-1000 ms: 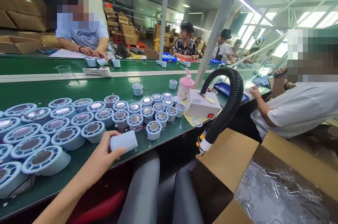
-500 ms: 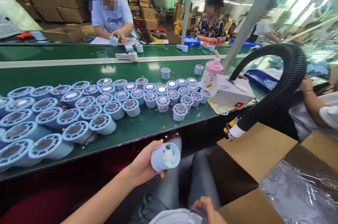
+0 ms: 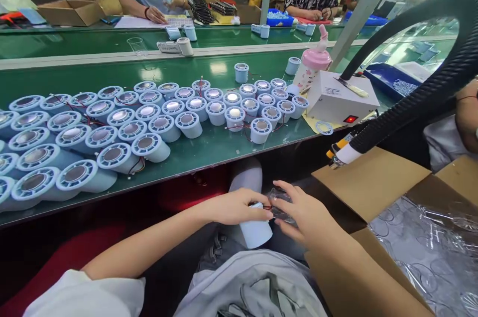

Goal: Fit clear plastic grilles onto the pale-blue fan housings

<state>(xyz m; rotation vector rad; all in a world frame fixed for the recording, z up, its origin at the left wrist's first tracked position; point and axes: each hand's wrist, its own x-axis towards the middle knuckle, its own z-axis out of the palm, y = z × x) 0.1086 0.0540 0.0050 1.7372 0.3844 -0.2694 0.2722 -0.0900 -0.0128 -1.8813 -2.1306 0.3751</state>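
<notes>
Over my lap, my left hand (image 3: 239,206) is closed around a pale blue cylindrical housing (image 3: 257,231) with its top end hidden under my fingers. My right hand (image 3: 303,213) pinches a small clear plastic piece (image 3: 279,203) against the top of that housing. Thin red wires show between the two hands. On the green bench (image 3: 201,155) in front of me stand several more blue housings (image 3: 145,143) with round mirrored tops, in rows from the left edge to the middle.
An open cardboard box (image 3: 373,182) with clear plastic parts sits at my right. A black corrugated hose (image 3: 421,102) arches over it. A white unit with a red switch (image 3: 341,102) and a pink bottle (image 3: 312,65) stand on the bench. Other people work across the belt and at right.
My left hand carried one blue housing from the bench down to my lap. My right hand came up from below and now meets it with a clear piece. The view tilted downward.
</notes>
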